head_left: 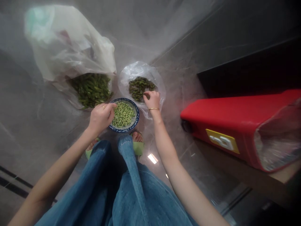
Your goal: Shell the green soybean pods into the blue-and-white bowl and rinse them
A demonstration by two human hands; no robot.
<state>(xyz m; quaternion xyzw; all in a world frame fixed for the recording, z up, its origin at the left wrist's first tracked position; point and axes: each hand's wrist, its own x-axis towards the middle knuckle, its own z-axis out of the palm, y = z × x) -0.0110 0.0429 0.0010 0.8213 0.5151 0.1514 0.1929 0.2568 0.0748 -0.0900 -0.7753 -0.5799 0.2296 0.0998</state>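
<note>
A blue-rimmed bowl (136,115) of shelled green beans (122,114) sits on the floor in front of my feet. My left hand (101,116) hovers at the bowl's left rim, fingers pinched together over the beans; what they hold is too small to make out. My right hand (152,99) reaches into a small clear plastic bag (141,69) holding a heap of dark green pod shells (138,86), fingers closed at the heap's edge. A larger white plastic bag (68,47) to the left spills a pile of whole green pods (92,88).
A red bin (235,122) with a clear liner and a yellow label lies on a wooden ledge at right. Grey glossy tiles cover the floor. My blue jeans (122,188) and green sandals (138,147) fill the foreground.
</note>
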